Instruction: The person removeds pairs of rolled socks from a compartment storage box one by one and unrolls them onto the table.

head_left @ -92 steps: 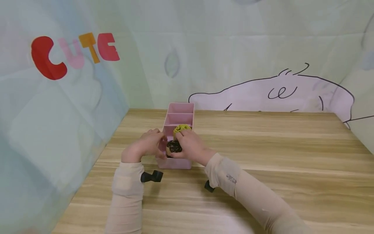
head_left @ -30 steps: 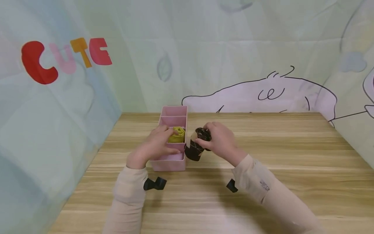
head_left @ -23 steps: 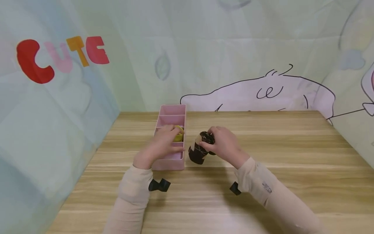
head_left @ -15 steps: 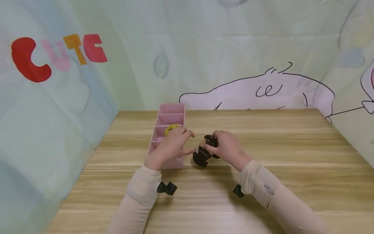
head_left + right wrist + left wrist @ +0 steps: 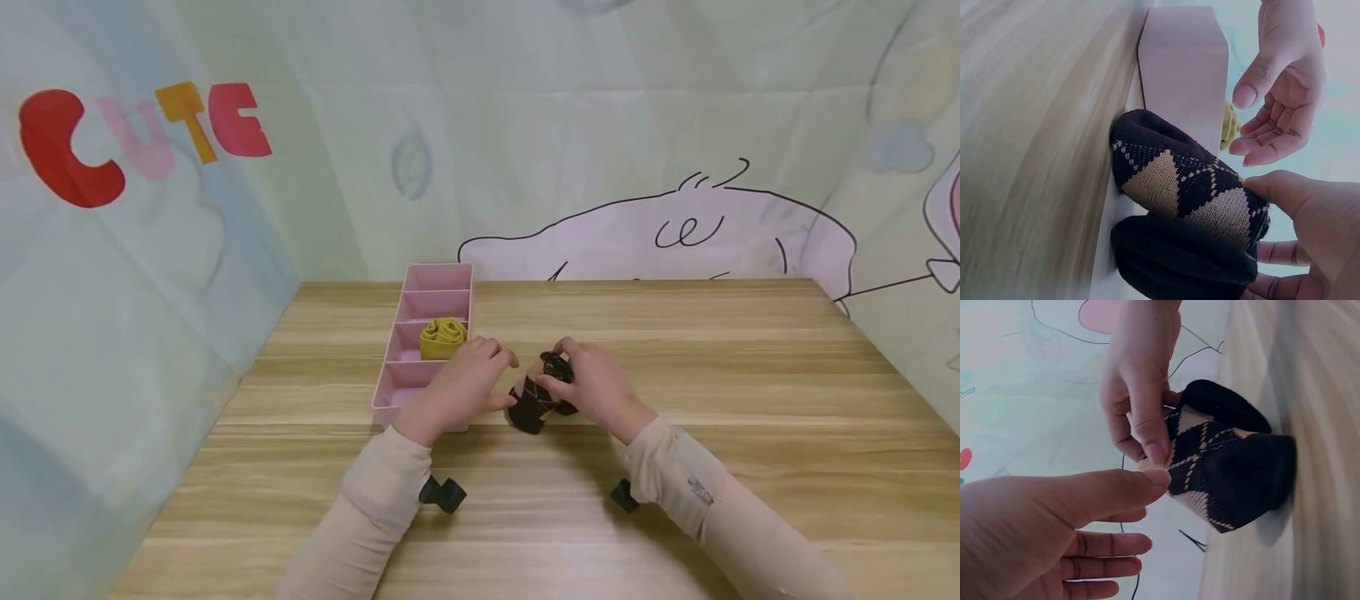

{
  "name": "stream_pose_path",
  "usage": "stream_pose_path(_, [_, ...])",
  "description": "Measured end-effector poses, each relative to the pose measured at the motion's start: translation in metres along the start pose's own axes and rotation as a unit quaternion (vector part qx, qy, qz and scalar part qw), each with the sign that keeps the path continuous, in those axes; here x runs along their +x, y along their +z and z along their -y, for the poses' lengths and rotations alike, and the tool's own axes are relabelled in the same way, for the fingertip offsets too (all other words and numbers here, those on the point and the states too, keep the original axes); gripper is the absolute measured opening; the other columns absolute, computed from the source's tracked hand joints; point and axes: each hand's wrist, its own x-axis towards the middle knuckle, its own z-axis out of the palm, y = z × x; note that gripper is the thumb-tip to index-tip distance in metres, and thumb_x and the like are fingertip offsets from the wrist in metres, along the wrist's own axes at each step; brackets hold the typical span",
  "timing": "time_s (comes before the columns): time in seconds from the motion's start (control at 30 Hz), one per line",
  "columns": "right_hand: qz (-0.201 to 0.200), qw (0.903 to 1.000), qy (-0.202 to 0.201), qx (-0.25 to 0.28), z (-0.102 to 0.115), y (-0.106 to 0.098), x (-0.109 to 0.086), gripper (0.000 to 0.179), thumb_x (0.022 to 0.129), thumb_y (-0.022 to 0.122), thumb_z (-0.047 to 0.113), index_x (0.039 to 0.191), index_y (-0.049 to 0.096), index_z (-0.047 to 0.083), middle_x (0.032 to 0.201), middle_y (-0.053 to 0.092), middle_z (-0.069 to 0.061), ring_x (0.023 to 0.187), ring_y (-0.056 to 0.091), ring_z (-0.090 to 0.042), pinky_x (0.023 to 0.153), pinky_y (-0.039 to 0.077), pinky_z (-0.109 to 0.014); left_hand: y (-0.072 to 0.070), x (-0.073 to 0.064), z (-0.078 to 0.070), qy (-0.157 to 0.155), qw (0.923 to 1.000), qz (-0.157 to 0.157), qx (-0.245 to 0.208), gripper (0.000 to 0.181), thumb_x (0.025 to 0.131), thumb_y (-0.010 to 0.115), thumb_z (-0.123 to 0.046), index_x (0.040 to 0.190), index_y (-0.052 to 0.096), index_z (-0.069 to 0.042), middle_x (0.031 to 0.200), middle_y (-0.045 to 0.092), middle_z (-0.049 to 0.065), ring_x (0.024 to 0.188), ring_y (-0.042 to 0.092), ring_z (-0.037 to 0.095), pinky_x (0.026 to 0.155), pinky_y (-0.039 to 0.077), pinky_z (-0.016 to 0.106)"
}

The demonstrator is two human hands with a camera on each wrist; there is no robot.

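Observation:
A rolled pair of black and tan argyle socks (image 5: 528, 407) is tilted over the table, right of the box. My right hand (image 5: 603, 390) grips it near the rolled end, thumb on one side and fingers on the other. The socks (image 5: 1175, 181) hang with their folded lower end right at the tabletop in the right wrist view. My left hand (image 5: 465, 383) is held with fingers spread just left of the socks; in the left wrist view its thumb (image 5: 1129, 487) overlaps their upper edge. Behind it, a mustard-yellow rolled cloth (image 5: 442, 340) sits in a compartment of the pink box (image 5: 438, 277).
The narrow pink box is divided crosswise and runs from near the table's back edge toward me. Wood-grain tabletop (image 5: 720, 375) extends to the right. A printed fabric backdrop (image 5: 360, 150) stands along the back and left sides.
My right hand has drawn the argyle socks out of the box's front compartment and to the right. My left hand has moved off the box toward the socks, uncovering the yellow cloth.

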Motion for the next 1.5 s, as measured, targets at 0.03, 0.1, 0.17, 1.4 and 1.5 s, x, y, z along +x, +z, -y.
stream_pose_path(0.03, [0.002,1.0000,0.001,0.004,-0.001,0.000,0.000,0.054,0.088,0.065,0.046,0.119,0.056,0.003,0.099,0.069,-0.016,0.081,0.063,-0.023,0.071,0.053,-0.038,0.002,0.001,-0.001,0.001,1.0000,-0.001,0.000,0.043,0.082,0.075,-0.033,0.115,0.061,-0.009,0.108,0.060,0.010,0.108,0.054,0.028,0.100,0.041,0.040])
stream_pose_path(0.1, [0.004,0.9999,0.006,0.011,-0.004,0.001,0.000,0.054,0.088,0.064,0.045,0.120,0.055,0.003,0.098,0.068,-0.016,0.080,0.062,-0.022,0.070,0.053,-0.038,0.005,0.002,-0.003,0.004,1.0000,-0.005,0.004,0.043,0.081,0.076,-0.033,0.114,0.062,-0.009,0.108,0.061,0.009,0.108,0.055,0.028,0.100,0.041,0.040])
stream_pose_path(0.17, [0.006,0.9998,0.012,0.016,-0.007,0.001,0.001,0.054,0.089,0.064,0.045,0.121,0.055,0.002,0.099,0.068,-0.017,0.079,0.062,-0.022,0.069,0.053,-0.037,0.008,0.003,-0.004,0.006,0.9999,-0.013,0.004,0.042,0.081,0.076,-0.032,0.113,0.062,-0.009,0.106,0.061,0.009,0.106,0.055,0.027,0.100,0.041,0.040])
stream_pose_path(1.4, [0.036,0.9976,0.048,0.033,-0.042,0.002,-0.005,0.046,0.090,0.060,0.047,0.093,0.069,0.002,0.081,0.070,-0.006,0.069,0.062,-0.016,0.065,0.051,-0.034,0.044,0.025,-0.025,0.030,0.9970,-0.058,0.042,0.044,0.082,0.073,-0.042,0.112,0.064,-0.011,0.112,0.062,0.003,0.112,0.054,0.021,0.104,0.039,0.037])
stream_pose_path(1.5, [0.042,0.9974,0.050,0.030,-0.042,0.004,-0.006,0.046,0.090,0.059,0.048,0.091,0.069,0.003,0.078,0.070,-0.005,0.067,0.061,-0.016,0.067,0.052,-0.034,0.045,0.025,-0.024,0.034,0.9970,-0.050,0.048,0.044,0.082,0.073,-0.043,0.112,0.064,-0.012,0.113,0.062,0.002,0.111,0.054,0.020,0.103,0.039,0.037])
